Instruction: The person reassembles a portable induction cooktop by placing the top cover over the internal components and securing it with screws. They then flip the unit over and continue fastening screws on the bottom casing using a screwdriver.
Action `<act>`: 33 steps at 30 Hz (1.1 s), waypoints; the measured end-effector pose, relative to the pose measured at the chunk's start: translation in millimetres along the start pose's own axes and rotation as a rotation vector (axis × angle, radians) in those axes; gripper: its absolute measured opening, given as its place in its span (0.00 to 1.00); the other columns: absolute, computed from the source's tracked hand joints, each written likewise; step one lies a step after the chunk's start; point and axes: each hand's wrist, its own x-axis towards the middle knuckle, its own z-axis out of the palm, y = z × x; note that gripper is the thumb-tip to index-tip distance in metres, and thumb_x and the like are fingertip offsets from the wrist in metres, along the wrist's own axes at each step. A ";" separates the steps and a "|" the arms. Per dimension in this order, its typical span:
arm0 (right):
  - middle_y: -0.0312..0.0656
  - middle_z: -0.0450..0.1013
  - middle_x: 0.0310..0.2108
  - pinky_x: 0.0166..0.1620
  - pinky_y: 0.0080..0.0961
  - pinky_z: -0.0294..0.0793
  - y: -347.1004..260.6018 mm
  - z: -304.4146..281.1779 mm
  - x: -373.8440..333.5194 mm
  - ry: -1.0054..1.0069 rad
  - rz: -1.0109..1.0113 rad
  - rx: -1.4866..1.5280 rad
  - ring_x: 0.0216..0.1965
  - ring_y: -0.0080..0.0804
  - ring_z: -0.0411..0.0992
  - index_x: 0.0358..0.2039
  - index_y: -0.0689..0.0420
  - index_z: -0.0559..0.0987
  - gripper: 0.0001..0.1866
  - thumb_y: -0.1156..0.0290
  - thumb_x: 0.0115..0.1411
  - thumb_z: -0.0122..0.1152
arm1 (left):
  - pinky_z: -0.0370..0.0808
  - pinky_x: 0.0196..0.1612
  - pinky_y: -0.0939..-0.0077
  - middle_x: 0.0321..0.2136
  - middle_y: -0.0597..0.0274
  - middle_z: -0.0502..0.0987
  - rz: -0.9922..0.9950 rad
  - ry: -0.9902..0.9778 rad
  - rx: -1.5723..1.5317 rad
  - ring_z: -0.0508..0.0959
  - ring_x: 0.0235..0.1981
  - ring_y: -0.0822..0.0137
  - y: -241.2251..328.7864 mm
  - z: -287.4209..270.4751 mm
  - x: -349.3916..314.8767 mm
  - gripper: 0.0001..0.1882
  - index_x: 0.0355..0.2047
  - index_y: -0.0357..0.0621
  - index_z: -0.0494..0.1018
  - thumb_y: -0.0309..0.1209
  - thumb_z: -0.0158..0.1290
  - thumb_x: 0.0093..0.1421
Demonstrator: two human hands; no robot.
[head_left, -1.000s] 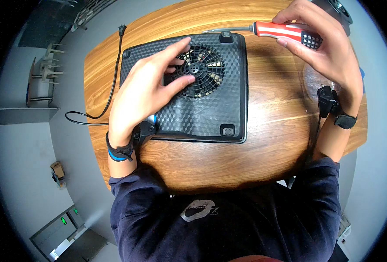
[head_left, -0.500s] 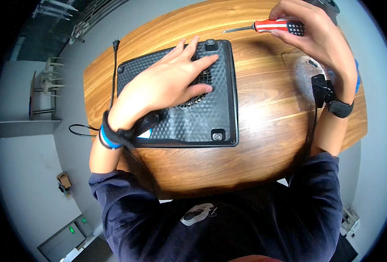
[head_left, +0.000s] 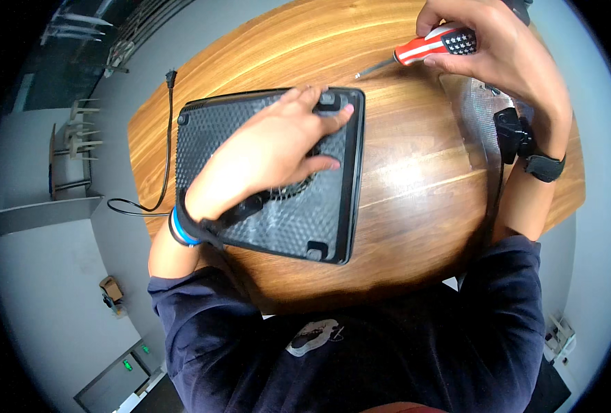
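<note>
My left hand (head_left: 271, 148), fingers spread, lies across the black fan-grilled casing (head_left: 216, 127), set askew on the wooden table (head_left: 416, 172) | My right hand (head_left: 502, 58), fingers closed round the red-handled screwdriver (head_left: 422, 49), blade pointing left | Black plug (head_left: 171, 79), beyond the casing's far left corner

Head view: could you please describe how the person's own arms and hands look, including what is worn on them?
The left hand and right hand wear no gloves. Dark navy sleeves end near the elbows. The left wrist has a blue band and black strap; the right has a black strap, plus a boxy black device with a thin dark cable.
</note>
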 end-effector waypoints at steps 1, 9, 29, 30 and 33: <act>0.42 0.84 0.34 0.36 0.28 0.82 1.7 1.4 0.5 -0.030 -0.012 0.047 0.34 0.31 0.83 0.40 0.60 0.86 0.14 0.68 0.59 0.83 | 0.72 0.74 0.51 0.72 0.30 0.68 0.017 -0.020 -0.013 0.73 0.71 0.33 5.5 0.5 -6.1 0.43 0.74 0.47 0.75 0.42 0.75 0.59; 0.39 0.84 0.30 0.34 0.30 0.78 -40.0 -0.5 -5.6 -0.078 -0.023 0.103 0.32 0.33 0.84 0.38 0.55 0.86 0.14 0.72 0.53 0.84 | 0.69 0.78 0.47 0.80 0.38 0.62 -0.049 -0.113 -0.002 0.63 0.81 0.38 34.9 8.0 -40.0 0.44 0.75 0.59 0.74 0.38 0.75 0.57; 0.41 0.78 0.33 0.37 0.35 0.80 -62.7 11.8 -8.7 -0.113 -0.156 0.022 0.35 0.42 0.82 0.39 0.56 0.81 0.13 0.73 0.56 0.78 | 0.66 0.80 0.41 0.82 0.38 0.56 -0.021 -0.106 -0.006 0.59 0.82 0.36 30.2 11.0 -42.9 0.43 0.78 0.60 0.71 0.40 0.71 0.62; 0.41 0.78 0.33 0.37 0.34 0.80 -65.3 12.3 -9.5 -0.105 -0.158 0.016 0.35 0.42 0.83 0.39 0.56 0.81 0.13 0.73 0.56 0.78 | 0.66 0.80 0.42 0.82 0.39 0.56 -0.021 -0.100 -0.006 0.59 0.82 0.36 30.2 11.3 -43.3 0.43 0.78 0.60 0.71 0.40 0.71 0.62; 0.40 0.77 0.36 0.38 0.34 0.81 -70.8 12.0 -11.2 -0.089 -0.157 0.005 0.36 0.41 0.83 0.41 0.56 0.81 0.12 0.73 0.58 0.76 | 0.65 0.81 0.42 0.82 0.39 0.56 -0.019 -0.089 -0.004 0.59 0.82 0.37 30.1 13.0 -44.2 0.43 0.78 0.60 0.71 0.40 0.70 0.63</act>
